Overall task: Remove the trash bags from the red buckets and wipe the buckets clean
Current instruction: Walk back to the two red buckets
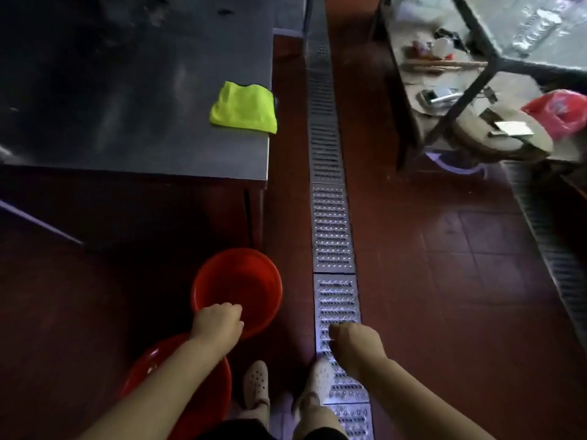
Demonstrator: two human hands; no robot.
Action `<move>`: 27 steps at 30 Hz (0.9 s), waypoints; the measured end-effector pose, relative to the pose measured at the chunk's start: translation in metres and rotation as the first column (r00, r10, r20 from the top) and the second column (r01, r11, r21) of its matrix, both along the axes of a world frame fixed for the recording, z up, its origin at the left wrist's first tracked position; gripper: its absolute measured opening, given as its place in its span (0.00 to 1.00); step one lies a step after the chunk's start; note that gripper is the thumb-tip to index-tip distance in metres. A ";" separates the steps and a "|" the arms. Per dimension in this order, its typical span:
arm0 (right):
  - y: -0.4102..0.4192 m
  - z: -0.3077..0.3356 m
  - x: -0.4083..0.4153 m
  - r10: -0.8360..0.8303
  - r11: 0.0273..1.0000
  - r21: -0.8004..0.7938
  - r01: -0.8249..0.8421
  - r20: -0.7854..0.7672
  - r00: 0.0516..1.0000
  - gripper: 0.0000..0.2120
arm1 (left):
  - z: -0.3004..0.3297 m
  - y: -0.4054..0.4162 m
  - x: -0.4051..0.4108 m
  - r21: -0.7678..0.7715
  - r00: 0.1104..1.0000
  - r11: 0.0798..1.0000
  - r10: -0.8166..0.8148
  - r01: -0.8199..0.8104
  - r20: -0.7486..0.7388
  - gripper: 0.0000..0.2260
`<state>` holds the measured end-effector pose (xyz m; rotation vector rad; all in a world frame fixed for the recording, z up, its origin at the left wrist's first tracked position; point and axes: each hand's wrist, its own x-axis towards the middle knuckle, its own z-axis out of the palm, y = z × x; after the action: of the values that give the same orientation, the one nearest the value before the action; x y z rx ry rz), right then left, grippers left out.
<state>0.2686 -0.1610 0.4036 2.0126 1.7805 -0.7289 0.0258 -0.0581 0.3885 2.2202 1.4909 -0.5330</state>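
Observation:
A red bucket (241,284) stands on the dark red tiled floor beside a steel table leg, with no bag visible inside it. My left hand (217,322) grips its near rim, fingers curled over the edge. A second red bucket (143,373) stands closer to me, partly hidden under my left forearm. My right hand (355,344) hangs over the floor drain with fingers curled, holding nothing that I can see. A bright yellow-green cloth (244,108) lies folded near the right edge of the steel table (127,106).
A perforated metal drain grate (332,230) runs along the floor from my feet away to the back. At the right stands a low shelf (444,100) cluttered with tools, a round board and a red plastic bag (565,112). My feet in pale clogs stand between bucket and grate.

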 end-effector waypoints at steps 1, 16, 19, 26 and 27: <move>0.015 -0.009 0.002 0.037 0.999 -0.013 -0.037 -0.005 0.999 0.09 | -0.007 0.004 0.001 -0.011 0.999 0.999 0.034 -0.034 -0.014 0.11; 0.188 -0.263 0.006 0.403 0.909 -0.068 -0.412 -0.115 0.908 0.12 | -0.235 0.019 -0.007 -0.152 0.738 0.722 0.664 -0.675 -0.121 0.09; 0.203 -0.317 0.000 0.294 0.949 -0.082 -0.305 -0.122 0.948 0.13 | -0.287 0.028 -0.017 -0.119 0.683 0.672 0.725 -0.731 -0.095 0.09; 0.213 -0.410 -0.021 -0.020 1.000 -0.023 0.017 -0.157 0.987 0.12 | -0.383 0.045 -0.047 0.066 0.666 0.673 0.739 -0.737 -0.100 0.23; 0.212 -0.420 -0.023 -0.044 0.999 -0.016 0.042 -0.174 0.984 0.13 | -0.393 0.047 -0.051 0.083 0.656 0.668 0.743 -0.740 -0.129 0.26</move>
<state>0.2456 0.0509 -0.0165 2.0403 1.8268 -0.9531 -0.0254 -0.0113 -0.0050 1.3719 2.2996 -0.4006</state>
